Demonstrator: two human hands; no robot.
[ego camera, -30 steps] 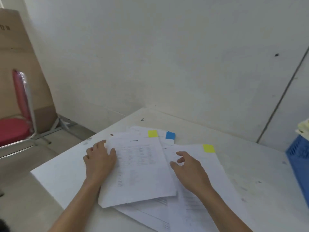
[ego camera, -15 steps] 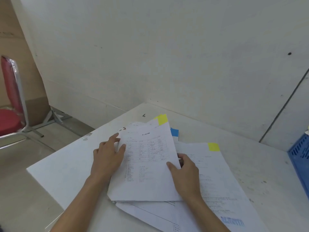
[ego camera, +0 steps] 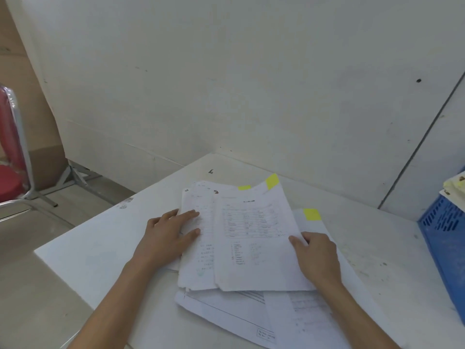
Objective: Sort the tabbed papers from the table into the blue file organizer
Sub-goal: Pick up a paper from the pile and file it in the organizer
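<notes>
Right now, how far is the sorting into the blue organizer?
Done: some papers seem to sit in the blue file organizer. In hand: the right hand pinches the yellow-tabbed top sheet; the left hand presses the pile. Left: that pile of tabbed sheets on the table.

1. The top sheet is white, printed with a grid of dark rows. Blurred marks lower down look faintly green, perhaps.
2. Its corner tab is yellow, as is a second tab.
3. The file organizer is blue, patterned with small slots.
4. The chair seat is red.
5. The table is white.
</notes>
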